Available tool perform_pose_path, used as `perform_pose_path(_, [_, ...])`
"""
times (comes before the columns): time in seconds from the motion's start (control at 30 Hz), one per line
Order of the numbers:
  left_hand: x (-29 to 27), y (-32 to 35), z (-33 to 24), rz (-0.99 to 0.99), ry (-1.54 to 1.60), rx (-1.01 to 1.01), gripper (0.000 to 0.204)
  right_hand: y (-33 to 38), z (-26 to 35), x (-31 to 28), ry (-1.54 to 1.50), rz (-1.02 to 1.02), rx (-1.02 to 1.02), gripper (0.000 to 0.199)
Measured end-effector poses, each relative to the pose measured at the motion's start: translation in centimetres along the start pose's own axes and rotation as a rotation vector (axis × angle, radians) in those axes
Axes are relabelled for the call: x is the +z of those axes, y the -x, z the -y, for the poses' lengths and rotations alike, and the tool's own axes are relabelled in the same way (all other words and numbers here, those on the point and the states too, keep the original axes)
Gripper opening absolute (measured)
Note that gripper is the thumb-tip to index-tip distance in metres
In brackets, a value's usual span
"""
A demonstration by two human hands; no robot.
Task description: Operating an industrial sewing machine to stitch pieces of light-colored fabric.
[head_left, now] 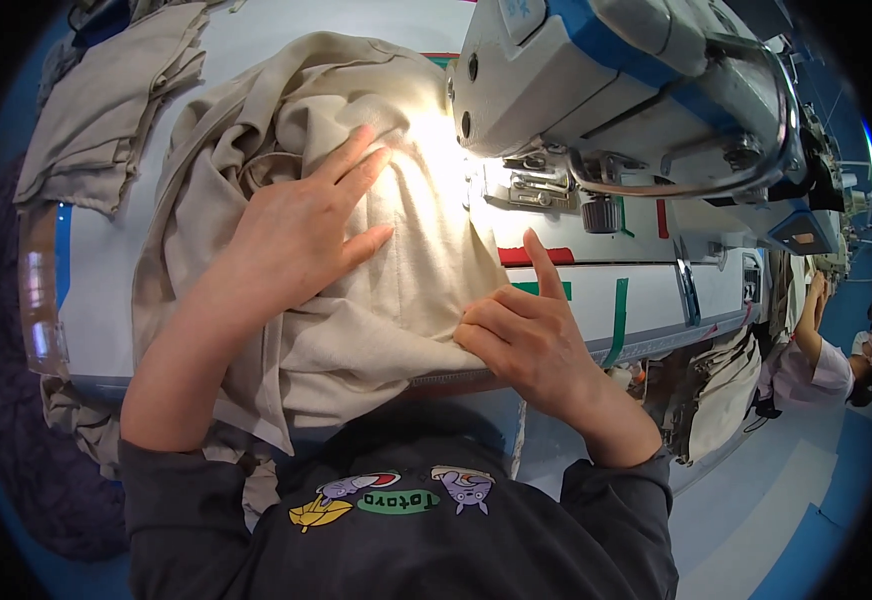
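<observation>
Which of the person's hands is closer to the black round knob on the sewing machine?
The right hand. Its raised finger points up just below and left of the knob, while it pinches the beige cloth's edge. The left hand lies flat on the cloth, farther left.

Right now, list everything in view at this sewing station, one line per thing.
Beige woven fabric piece: one, beige, spread on the table under both hands, running to the needle.
White and blue sewing machine: one, upper right, lamp lit over the cloth.
White sewing table: one, white with red and green tape strips, centre.
Stack of folded beige cloth: one stack, beige, upper left.
Co-worker in a pale sleeve: one, far right edge.
Dark grey sweatshirt: one, bottom, worn by the person.
Left hand: flat on the fabric, fingers spread.
Right hand: pinching the fabric edge, forefinger raised.
</observation>
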State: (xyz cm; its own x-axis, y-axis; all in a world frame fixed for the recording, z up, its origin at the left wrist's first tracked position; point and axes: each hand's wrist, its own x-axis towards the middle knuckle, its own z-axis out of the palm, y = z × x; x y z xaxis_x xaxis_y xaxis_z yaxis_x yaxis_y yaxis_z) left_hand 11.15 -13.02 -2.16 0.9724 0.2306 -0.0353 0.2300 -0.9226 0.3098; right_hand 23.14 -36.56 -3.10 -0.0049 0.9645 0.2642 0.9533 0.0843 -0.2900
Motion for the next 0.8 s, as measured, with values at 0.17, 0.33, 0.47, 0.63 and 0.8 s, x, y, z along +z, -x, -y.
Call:
perform_pose_path(0.17, [0.0,-1.0,0.7,-0.045,-0.038,0.025,0.062,-1.0,-0.5,-0.4,0.026,0.038,0.023,0.011])
perform_pose_path(0.33, [0.1,-2.0,1.2,-0.058,-0.071,0.014,0.063,-1.7,-1.1,-0.6,0.081,0.108,0.038,0.012])
perform_pose_path(0.47, [0.1,-2.9,1.5,-0.063,-0.101,0.005,0.062,-2.3,-1.7,-0.4,0.083,0.107,0.028,0.012])
perform_pose_path(0.63, [-0.2,-3.1,2.3,-0.105,-0.054,-0.019,0.064,-2.9,-2.0,0.2,0.002,0.007,0.008,0.012])
perform_pose_path(0.8, [-5.0,1.6,-2.8,0.429,0.065,0.058,0.057,-1.2,-1.6,0.0,-0.272,0.094,0.110,0.020])
